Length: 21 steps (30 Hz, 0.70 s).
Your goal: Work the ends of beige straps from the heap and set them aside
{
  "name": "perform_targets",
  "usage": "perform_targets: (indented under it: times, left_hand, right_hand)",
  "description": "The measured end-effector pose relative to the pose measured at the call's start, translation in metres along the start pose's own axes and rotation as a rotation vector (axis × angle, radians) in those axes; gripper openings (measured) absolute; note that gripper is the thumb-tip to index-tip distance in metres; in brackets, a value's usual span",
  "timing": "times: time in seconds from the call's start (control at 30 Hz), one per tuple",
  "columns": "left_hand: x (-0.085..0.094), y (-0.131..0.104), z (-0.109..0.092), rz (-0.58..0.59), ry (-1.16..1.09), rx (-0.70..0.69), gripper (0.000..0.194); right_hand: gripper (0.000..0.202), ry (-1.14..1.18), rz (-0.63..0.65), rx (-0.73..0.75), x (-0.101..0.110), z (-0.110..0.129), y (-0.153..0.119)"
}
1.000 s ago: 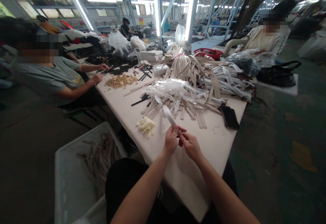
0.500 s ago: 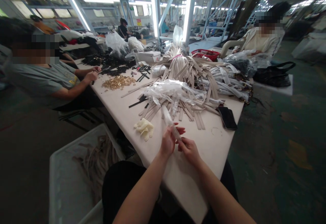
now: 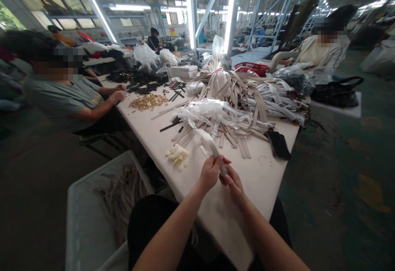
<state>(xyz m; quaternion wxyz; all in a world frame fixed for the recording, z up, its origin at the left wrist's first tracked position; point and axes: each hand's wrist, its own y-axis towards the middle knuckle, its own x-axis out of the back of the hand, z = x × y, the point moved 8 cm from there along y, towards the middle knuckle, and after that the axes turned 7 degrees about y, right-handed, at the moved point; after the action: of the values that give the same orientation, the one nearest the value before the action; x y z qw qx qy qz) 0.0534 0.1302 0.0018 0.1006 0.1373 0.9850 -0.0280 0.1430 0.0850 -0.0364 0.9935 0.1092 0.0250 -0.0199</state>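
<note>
A pale strap (image 3: 211, 142) in a clear plastic sleeve arches up from the table and down into my two hands. My left hand (image 3: 211, 171) is closed round it, thumb on top. Just to the right, my right hand (image 3: 233, 180) grips the strap's near end, its fingers partly hidden behind. Beyond the hands lies a heap of beige straps (image 3: 230, 86), with crumpled clear plastic sleeves (image 3: 210, 112) over its front. Pale yellow gloves (image 3: 177, 156) rest on the table to the left of my hands.
A black phone (image 3: 279, 144) lies near the right table edge (image 3: 277, 180). Gold metal rings (image 3: 148, 102) are piled at the left, near a seated co-worker (image 3: 95, 102). A plastic bin (image 3: 77, 221) of straps stands low at left. A red basket (image 3: 251, 68) sits farther back.
The strap now bends in an arch where it was straighter. My left hand has turned from open-fingered to closed round it. The whole view has shifted slightly.
</note>
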Motion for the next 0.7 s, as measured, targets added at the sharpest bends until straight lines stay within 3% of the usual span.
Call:
perform_targets:
  times: [0.17, 0.27, 0.37, 0.53, 0.63, 0.7]
  left_hand:
    - [0.004, 0.009, -0.012, 0.072, -0.019, -0.001, 0.038]
    - [0.012, 0.025, -0.048, 0.05, -0.066, -0.092, 0.039]
    - [0.028, 0.054, -0.093, 0.007, -0.115, -0.163, 0.037]
    - [0.087, 0.139, -0.15, -0.134, -0.114, -0.167, 0.021]
    - [0.133, 0.184, -0.161, -0.272, -0.083, -0.133, 0.017]
    - [0.157, 0.202, -0.156, -0.346, -0.053, -0.068, 0.018]
  right_hand:
    - [0.046, -0.017, -0.024, -0.042, -0.002, -0.012, 0.004]
    - [0.041, -0.016, -0.004, -0.041, -0.005, -0.014, 0.004]
    - [0.04, -0.011, 0.017, -0.051, -0.006, -0.014, 0.002]
    - [0.039, -0.036, 0.031, -0.064, -0.007, -0.014, 0.003]
    - [0.038, -0.088, 0.032, -0.055, -0.007, -0.013, 0.004]
    - [0.037, -0.114, 0.044, -0.054, -0.007, -0.013, 0.004]
